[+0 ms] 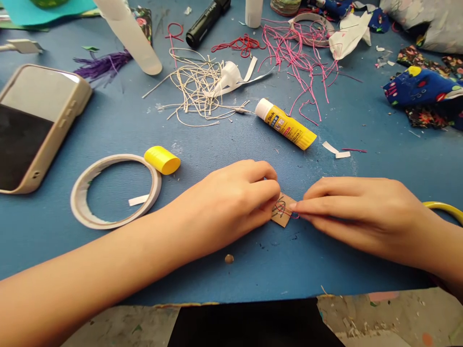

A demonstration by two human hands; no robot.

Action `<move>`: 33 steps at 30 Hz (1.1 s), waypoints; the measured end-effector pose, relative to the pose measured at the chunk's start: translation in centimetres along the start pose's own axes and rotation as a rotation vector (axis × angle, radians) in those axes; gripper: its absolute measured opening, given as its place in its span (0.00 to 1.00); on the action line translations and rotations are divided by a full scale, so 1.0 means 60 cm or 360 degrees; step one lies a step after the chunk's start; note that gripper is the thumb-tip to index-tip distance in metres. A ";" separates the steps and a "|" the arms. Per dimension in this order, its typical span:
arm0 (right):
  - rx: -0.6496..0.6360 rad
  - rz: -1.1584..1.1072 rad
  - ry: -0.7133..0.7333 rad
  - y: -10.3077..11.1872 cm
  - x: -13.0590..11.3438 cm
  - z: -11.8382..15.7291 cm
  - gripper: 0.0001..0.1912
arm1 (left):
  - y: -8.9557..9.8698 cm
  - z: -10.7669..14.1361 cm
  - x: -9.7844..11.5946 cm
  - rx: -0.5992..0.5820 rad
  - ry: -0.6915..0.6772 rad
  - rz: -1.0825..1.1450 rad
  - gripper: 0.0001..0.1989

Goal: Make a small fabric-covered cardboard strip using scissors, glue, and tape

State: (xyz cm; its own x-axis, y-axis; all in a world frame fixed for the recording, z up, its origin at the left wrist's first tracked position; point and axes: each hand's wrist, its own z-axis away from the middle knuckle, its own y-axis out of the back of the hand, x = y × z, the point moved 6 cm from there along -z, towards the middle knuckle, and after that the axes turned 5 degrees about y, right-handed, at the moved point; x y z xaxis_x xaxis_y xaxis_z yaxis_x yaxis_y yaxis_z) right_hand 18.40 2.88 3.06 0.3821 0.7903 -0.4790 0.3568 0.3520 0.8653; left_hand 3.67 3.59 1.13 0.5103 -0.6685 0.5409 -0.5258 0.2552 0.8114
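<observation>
A small brown cardboard square with dark lines drawn on it lies on the blue table between my hands. My left hand has its fingers curled over the card's left side, and its fingertips are partly hidden. Thin red thread forms a loop across the card. From the right, my right hand pinches at the thread by the card's edge, thumb and fingers pressed together. Beyond the hands lies a yellow glue stick with a white end. To the left, a yellow cap touches a tape roll.
A phone lies at the left. Tangled cream cords and pink cords spread across the back, near a black marker. Patterned fabric scraps are at the right. A yellow curved handle shows behind my right wrist.
</observation>
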 end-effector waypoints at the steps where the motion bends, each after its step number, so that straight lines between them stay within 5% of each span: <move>1: -0.0022 -0.0004 0.0044 -0.003 0.001 0.001 0.11 | 0.000 0.000 0.000 0.0002 0.0000 0.0011 0.08; 15: -0.0197 -0.0221 0.0053 -0.008 0.025 0.001 0.11 | 0.007 0.002 -0.005 0.0016 0.0038 0.0088 0.08; 25: -0.0141 0.0414 0.0281 -0.011 -0.010 0.006 0.13 | 0.008 0.003 -0.007 0.0052 0.0034 0.0166 0.06; 33: -0.0210 0.0430 0.0345 -0.023 -0.015 0.009 0.10 | 0.009 0.003 -0.011 0.0087 0.0051 0.0262 0.05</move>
State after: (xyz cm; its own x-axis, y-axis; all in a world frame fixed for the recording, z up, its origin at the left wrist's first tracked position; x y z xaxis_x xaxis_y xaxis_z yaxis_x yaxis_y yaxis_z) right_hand 18.03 1.43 2.19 0.2527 0.9465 -0.2006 0.1491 0.1667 0.9747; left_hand 2.91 4.03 1.19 0.4353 -0.5980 0.6730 -0.6397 0.3205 0.6986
